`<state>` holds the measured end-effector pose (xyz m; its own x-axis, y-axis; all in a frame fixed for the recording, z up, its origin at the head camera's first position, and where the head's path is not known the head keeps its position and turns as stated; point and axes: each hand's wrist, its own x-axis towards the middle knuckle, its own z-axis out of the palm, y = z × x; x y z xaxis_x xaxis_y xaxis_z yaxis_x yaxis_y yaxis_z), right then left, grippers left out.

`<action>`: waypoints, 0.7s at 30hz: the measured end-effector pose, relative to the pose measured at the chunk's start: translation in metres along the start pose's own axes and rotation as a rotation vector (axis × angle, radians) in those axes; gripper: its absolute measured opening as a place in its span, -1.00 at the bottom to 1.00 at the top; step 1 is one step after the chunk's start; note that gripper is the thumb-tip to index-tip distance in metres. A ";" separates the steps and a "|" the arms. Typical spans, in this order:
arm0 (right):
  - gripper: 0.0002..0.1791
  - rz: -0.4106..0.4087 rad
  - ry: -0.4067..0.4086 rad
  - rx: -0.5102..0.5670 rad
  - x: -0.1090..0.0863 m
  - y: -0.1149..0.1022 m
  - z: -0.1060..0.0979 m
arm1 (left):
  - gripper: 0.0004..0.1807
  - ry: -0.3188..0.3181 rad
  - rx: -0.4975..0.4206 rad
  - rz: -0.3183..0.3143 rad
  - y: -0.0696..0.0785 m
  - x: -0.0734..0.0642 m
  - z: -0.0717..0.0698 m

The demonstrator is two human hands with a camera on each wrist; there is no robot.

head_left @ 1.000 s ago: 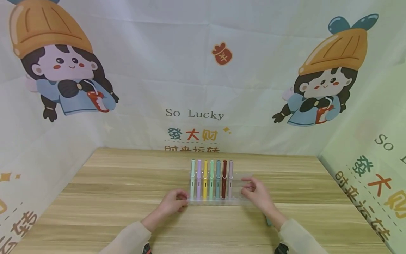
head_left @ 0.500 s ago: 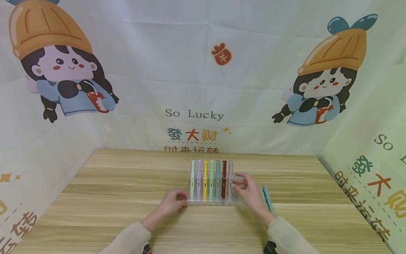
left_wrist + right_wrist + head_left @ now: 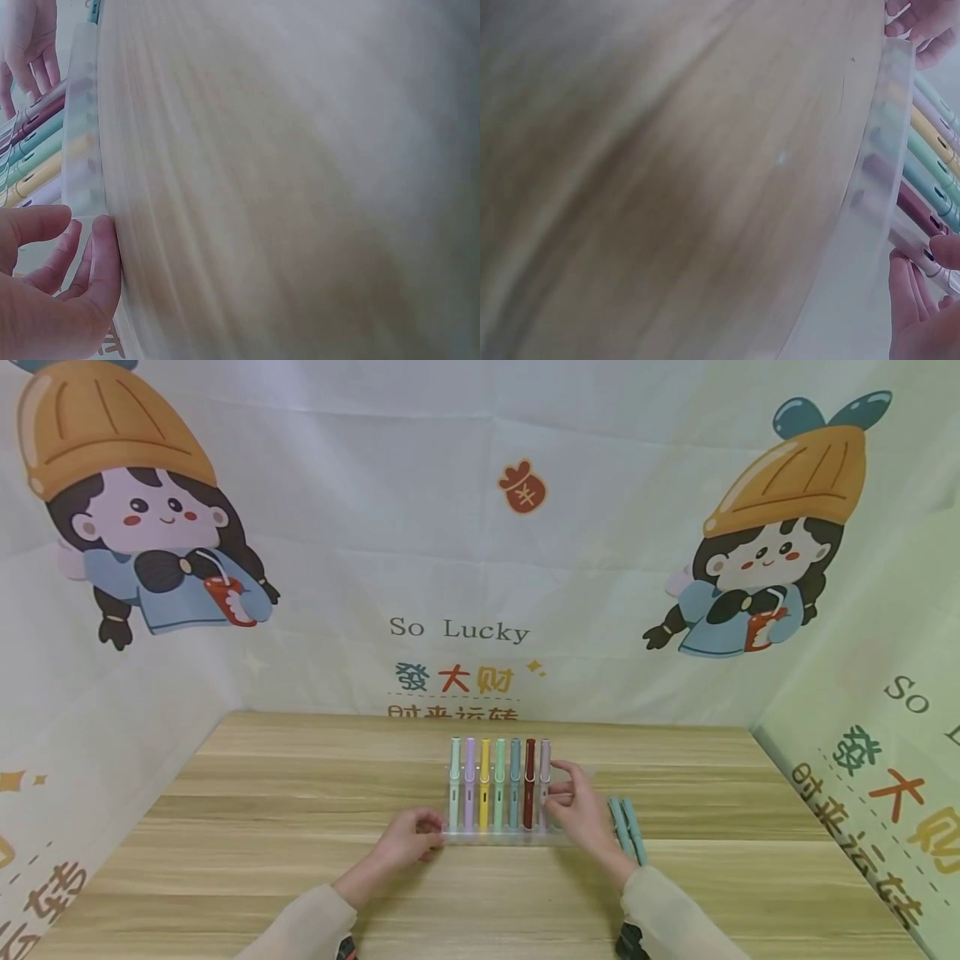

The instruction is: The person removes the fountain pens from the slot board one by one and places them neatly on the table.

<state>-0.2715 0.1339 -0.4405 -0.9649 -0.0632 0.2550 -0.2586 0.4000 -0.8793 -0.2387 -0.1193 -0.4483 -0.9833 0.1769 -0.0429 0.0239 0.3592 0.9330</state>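
Note:
Several capped pens in different colours stand in a row in a clear pen stand (image 3: 498, 839) at the middle of the table. At the row's right end is a mauve pen (image 3: 545, 752), beside a dark red pen (image 3: 530, 760). My right hand (image 3: 583, 810) pinches the mauve pen's barrel; in the right wrist view the thumb (image 3: 946, 251) lies over it and the fingers are below. My left hand (image 3: 408, 837) holds the stand's left end between thumb and fingers, as the left wrist view shows. The mauve pen is still in its slot.
Two teal pens (image 3: 628, 827) lie side by side on the wooden table (image 3: 300, 793), just right of the stand and partly behind the right forearm. A printed cloth (image 3: 480, 585) hangs behind the table and at both sides.
My right hand has moved left from the stand's right end to the mauve pen, uncovering the two teal pens on the table. My left hand stays at the stand's left end.

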 end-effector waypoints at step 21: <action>-0.40 0.002 0.012 -0.004 0.004 -0.007 0.000 | -0.82 -0.002 0.001 0.010 -0.001 0.000 0.001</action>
<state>-0.2732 0.1308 -0.4337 -0.9647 -0.0516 0.2581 -0.2566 0.4036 -0.8782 -0.2391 -0.1191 -0.4496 -0.9826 0.1825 -0.0347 0.0335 0.3580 0.9331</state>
